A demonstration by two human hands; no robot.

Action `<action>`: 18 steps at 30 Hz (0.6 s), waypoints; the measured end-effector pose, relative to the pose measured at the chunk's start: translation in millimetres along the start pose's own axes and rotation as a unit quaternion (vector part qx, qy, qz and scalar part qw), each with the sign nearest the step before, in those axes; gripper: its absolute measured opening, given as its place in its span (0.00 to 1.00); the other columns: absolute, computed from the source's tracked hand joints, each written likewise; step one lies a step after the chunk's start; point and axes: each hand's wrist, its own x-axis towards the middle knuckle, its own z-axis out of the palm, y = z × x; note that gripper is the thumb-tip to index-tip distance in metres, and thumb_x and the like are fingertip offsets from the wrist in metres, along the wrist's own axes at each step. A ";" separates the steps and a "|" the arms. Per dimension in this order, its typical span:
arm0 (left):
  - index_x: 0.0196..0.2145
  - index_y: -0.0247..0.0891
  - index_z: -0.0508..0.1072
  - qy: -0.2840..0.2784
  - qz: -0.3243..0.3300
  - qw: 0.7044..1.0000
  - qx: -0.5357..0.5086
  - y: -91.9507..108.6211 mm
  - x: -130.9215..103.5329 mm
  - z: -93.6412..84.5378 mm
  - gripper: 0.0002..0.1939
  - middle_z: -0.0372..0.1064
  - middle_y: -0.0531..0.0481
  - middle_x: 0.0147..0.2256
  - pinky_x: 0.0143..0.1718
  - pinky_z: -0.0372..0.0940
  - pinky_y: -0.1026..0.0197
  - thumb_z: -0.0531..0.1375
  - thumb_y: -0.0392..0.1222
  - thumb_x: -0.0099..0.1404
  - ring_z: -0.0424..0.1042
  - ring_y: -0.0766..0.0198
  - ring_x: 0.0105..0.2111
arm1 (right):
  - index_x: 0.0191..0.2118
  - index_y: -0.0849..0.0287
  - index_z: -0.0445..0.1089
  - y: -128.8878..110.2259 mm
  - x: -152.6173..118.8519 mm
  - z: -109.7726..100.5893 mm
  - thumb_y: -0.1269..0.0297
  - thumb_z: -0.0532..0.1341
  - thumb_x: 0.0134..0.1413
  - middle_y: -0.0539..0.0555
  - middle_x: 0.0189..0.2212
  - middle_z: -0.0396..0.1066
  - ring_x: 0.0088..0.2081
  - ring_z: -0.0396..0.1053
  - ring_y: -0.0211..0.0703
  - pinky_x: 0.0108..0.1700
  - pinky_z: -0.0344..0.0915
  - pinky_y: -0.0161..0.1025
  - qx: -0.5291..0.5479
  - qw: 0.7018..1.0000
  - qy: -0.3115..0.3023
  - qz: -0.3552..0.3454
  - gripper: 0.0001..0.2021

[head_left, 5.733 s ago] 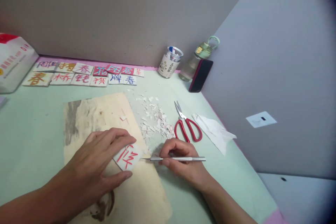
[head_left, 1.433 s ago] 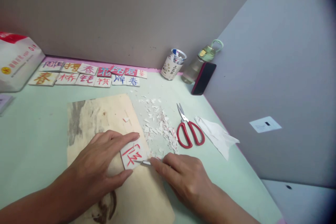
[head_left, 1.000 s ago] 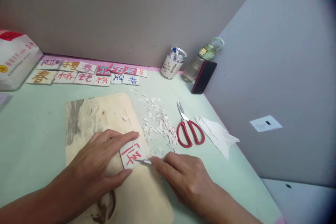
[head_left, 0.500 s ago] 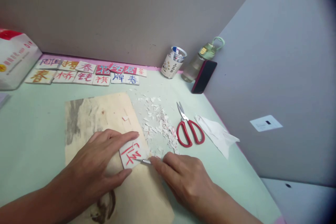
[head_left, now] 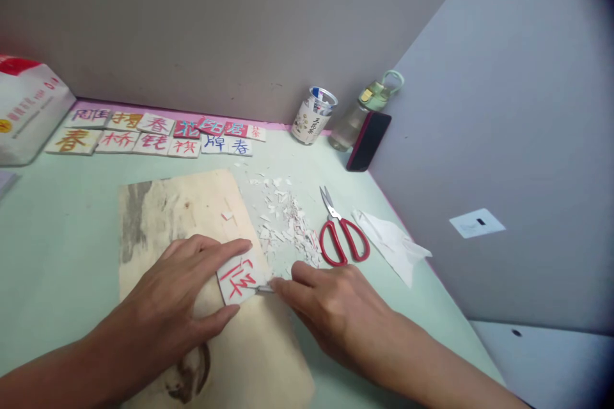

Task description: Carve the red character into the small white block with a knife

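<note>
My left hand (head_left: 187, 294) pins a small white tile (head_left: 244, 276) to a wooden board (head_left: 192, 204), forefinger along its upper edge and thumb at its lower corner. A red Chinese character is written on the tile. Closed around a slim metal craft knife (head_left: 265, 289), my right hand (head_left: 336, 303) rests just right of the tile. The knife's tip meets the tile's right edge beside the red strokes; most of its handle is hidden inside my fingers. One white scrap (head_left: 227, 216) lies higher up on the board.
White shavings (head_left: 295, 223) are scattered right of the board, beside red-handled scissors (head_left: 343, 239) and a crumpled tissue (head_left: 391, 243). Behind stand a can (head_left: 309, 121), a bottle (head_left: 348, 124) and a leaning phone (head_left: 369, 140). Lettered tiles (head_left: 115, 140) line the back left near a bag (head_left: 31, 115).
My right hand has shifted slightly up and to the left, and the knife tip has moved from the red strokes toward the tile's right edge. The left hand keeps its hold.
</note>
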 end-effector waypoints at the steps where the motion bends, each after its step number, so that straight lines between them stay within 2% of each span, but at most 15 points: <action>1: 0.66 0.56 0.57 0.001 0.001 1.000 0.001 -0.4 -0.1 0.3 0.33 0.67 0.53 0.51 0.55 0.57 0.54 0.63 0.45 0.66 0.66 0.54 0.52 | 0.46 0.58 0.72 1.6 1.7 -3.2 0.77 0.55 0.67 0.49 0.30 0.68 0.22 0.56 0.37 0.24 0.44 0.40 0.014 1.000 -0.019 0.002 0.11; 4: 0.66 0.56 0.57 0.002 0.000 1.000 0.000 -0.8 -0.4 0.6 0.34 0.67 0.53 0.51 0.55 0.57 0.55 0.63 0.45 0.67 0.65 0.55 0.53 | 0.41 0.59 0.73 6.8 7.6 -11.6 0.75 0.55 0.68 0.50 0.31 0.69 0.26 0.61 0.35 0.26 0.50 0.36 0.070 0.996 -0.049 0.005 0.10; 9: 0.66 0.56 0.57 0.002 -0.002 1.000 0.000 -0.3 -0.5 0.5 0.33 0.67 0.53 0.51 0.54 0.58 0.55 0.62 0.46 0.68 0.66 0.54 0.52 | 0.46 0.59 0.77 17.1 18.4 -19.9 0.74 0.57 0.70 0.53 0.37 0.77 0.37 0.73 0.38 0.37 0.62 0.33 0.202 0.977 -0.059 0.012 0.11; 15: 0.66 0.56 0.58 0.008 -0.003 1.000 -0.002 -0.1 -2.7 1.2 0.33 0.67 0.52 0.51 0.53 0.59 0.56 0.63 0.46 0.67 0.66 0.54 0.52 | 0.46 0.59 0.79 28.0 27.9 -20.5 0.75 0.58 0.69 0.53 0.40 0.80 0.40 0.76 0.39 0.42 0.66 0.34 0.277 0.957 -0.087 0.012 0.12; 18: 0.66 0.56 0.59 0.011 -0.005 1.000 -0.004 0.1 -2.7 1.6 0.32 0.67 0.52 0.51 0.52 0.61 0.55 0.63 0.46 0.66 0.66 0.53 0.51 | 0.46 0.58 0.78 28.4 25.5 -17.1 0.72 0.57 0.71 0.53 0.40 0.80 0.40 0.76 0.38 0.42 0.65 0.33 0.286 0.955 -0.081 0.013 0.11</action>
